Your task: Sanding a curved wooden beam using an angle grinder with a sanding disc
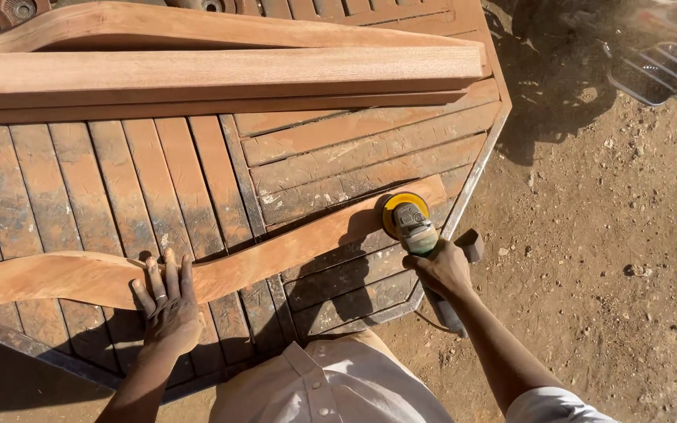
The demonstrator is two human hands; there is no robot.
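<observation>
Gripping the body of a sander (414,229), the right hand (443,269) is closed around the tool, with its yellow disc (398,211) set on the far end of a curved plank (276,249). Sanding of that end appears to be the step in hand; the next pass would call for steady downward pressure and a slow sweep along the grain toward the body. The right arm reaches forward, nearly straight, wrist level. The left hand (170,309) lies flat and open, fingers spread, pressing the plank's nearer stretch down; it grasps nothing. The plank lies across a slatted table (103,188). Longer boards (221,70) are stacked along the table's far edge. Bare dirt ground (613,258) lies to the right
</observation>
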